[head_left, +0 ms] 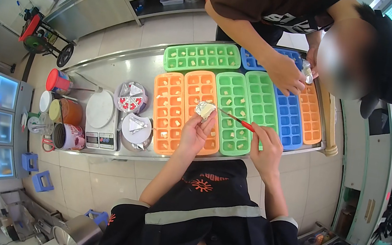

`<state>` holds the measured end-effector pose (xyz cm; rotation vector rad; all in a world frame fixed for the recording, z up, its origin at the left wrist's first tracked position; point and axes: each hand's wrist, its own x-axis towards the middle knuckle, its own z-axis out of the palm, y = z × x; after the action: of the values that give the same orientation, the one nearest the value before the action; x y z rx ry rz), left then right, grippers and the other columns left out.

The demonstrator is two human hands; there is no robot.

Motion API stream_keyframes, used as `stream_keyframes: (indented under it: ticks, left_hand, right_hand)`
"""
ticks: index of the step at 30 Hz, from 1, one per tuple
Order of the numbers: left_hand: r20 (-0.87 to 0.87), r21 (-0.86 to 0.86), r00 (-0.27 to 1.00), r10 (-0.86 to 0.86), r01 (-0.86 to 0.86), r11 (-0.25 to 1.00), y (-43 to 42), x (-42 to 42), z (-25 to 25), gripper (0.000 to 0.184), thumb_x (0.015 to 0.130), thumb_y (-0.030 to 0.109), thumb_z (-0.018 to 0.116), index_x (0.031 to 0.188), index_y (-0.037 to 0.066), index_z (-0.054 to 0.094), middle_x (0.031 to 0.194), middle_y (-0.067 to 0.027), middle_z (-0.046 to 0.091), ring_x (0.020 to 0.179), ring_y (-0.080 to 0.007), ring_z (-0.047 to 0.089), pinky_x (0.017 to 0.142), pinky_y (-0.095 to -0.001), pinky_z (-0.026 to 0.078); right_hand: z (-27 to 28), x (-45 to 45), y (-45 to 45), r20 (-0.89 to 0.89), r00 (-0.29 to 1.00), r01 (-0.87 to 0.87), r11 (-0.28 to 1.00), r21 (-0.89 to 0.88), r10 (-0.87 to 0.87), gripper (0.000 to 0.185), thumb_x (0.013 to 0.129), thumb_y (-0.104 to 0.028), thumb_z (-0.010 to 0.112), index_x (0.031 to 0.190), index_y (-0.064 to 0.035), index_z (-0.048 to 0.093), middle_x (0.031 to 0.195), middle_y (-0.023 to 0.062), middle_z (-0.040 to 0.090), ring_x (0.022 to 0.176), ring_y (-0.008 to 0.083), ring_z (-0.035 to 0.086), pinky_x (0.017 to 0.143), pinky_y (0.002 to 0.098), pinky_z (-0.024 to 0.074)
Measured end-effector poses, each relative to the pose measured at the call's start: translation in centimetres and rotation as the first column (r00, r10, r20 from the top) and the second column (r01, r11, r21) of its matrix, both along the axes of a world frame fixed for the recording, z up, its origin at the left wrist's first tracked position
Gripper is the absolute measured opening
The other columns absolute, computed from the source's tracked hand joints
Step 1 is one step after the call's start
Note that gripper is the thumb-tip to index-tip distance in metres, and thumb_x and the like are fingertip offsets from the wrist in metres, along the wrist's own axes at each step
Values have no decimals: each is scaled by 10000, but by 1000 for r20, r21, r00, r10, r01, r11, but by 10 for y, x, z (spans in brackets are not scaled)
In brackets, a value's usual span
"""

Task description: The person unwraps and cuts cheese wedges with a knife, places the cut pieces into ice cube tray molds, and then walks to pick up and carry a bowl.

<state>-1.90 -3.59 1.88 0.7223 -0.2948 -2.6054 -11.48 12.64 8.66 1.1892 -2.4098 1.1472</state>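
My left hand (196, 134) holds a pale cheese wedge (206, 111) in partly opened silver foil, above the orange ice cube trays (160, 111). In my right hand (267, 148) is a small knife (246, 125) with a red handle, its blade pointing left toward the cheese. Beneath the knife lies a green ice cube tray (232, 82) with small pale cubes in several of its wells. A second green tray (264, 100) sits just right of it, and another green tray (203, 57) lies crosswise at the back.
Across the table a person (280, 12) works with foil (307, 72) over blue trays (289, 118) and an orange tray (309, 112). To my left stand a tub of foil wedges (131, 97), a white plate with foil (136, 128), a kitchen scale (101, 139) and jars (70, 112).
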Motion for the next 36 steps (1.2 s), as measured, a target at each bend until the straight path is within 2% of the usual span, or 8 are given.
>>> stream_keyframes:
  ticks: [8,24,26,30,32,33,35,36]
  left_hand:
    - [90,-149,996,26,-12,989,11,-1,15,377,827,37,328,1199,-23,314,1163,-162,439,1083,-255,445,854,-298,449]
    - [51,-332,997,58,-38,943,10,7,8,300,859,63,343,1145,-23,374,1121,-144,471,1041,-234,483,863,-307,439]
    - [59,-321,997,51,-30,947,9,7,8,308,858,63,345,1153,-22,368,1127,-146,467,1039,-235,485,864,-312,438]
    - [56,-225,997,51,-37,974,6,6,10,326,852,54,332,1169,-22,354,1143,-154,455,1049,-245,476,867,-316,436]
    - [55,-195,997,61,-49,980,3,5,7,332,850,52,328,1173,-22,350,1147,-155,451,1055,-248,471,867,-316,435]
    - [57,-179,996,76,-65,982,1,5,3,338,847,54,330,1175,-21,348,1148,-155,451,1061,-249,466,866,-318,434]
    - [57,-166,994,91,-80,983,-1,5,0,344,843,56,332,1178,-21,346,1149,-154,451,1066,-251,462,866,-319,434]
    - [84,-173,991,101,-85,981,-2,6,0,346,840,59,337,1177,-21,348,1148,-153,453,1065,-250,463,866,-320,433]
  right_hand:
    - [-10,5,-5,-236,969,-78,997,6,77,344,612,37,556,946,-42,584,768,47,520,578,177,488,488,271,408]
    - [-23,4,-8,-163,964,-197,976,94,211,340,605,74,552,935,-6,580,839,90,524,624,206,506,536,290,427]
    - [-28,-4,-8,-373,892,-213,966,148,254,349,598,77,545,935,-6,584,864,89,524,602,202,485,521,271,414]
    - [-44,-17,-15,-469,851,-234,970,64,236,312,633,70,533,933,2,585,846,87,528,589,194,472,500,260,396]
    - [-54,-21,-20,-243,964,-144,977,-155,103,246,687,54,515,917,5,587,803,96,539,569,206,472,500,277,396]
    - [-59,-25,-22,-245,964,-147,977,-156,106,246,687,54,515,917,5,587,803,96,539,569,206,472,500,277,396]
    - [-67,-33,-22,28,999,34,977,-213,-29,196,729,26,508,909,7,585,742,111,547,557,220,490,502,283,394]
    - [-71,-38,-21,26,999,33,976,-215,-28,196,729,26,508,909,7,585,742,111,547,557,220,490,502,283,394]
